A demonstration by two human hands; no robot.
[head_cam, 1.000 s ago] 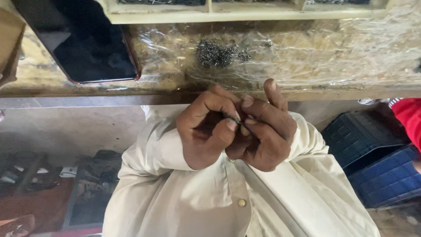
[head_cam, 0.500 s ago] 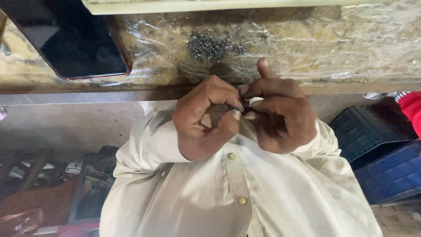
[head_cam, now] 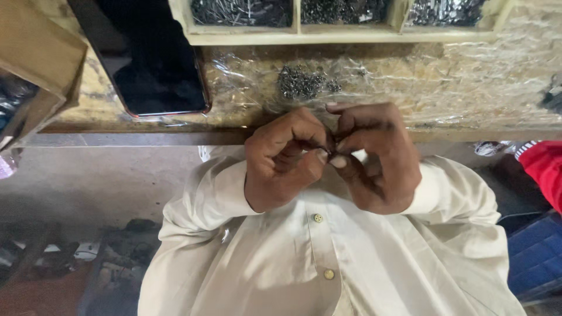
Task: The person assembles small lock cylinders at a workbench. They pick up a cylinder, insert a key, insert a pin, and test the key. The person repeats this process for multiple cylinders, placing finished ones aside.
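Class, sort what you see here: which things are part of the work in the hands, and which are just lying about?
In the work: left hand, right hand, small dark part pinched between them, pile of small dark parts, tray of parts.

Lying about: phone, cardboard box, blue crate.

— What was that small dark part (head_cam: pixel 328 153)?
— A tiny metal piece, mostly hidden, pinched between the fingers (head_cam: pixel 321 157) of both hands, just off the surface (head_cam: pixel 445 88) edge, near a heap of similar bits (head_cam: pixel 300 83).
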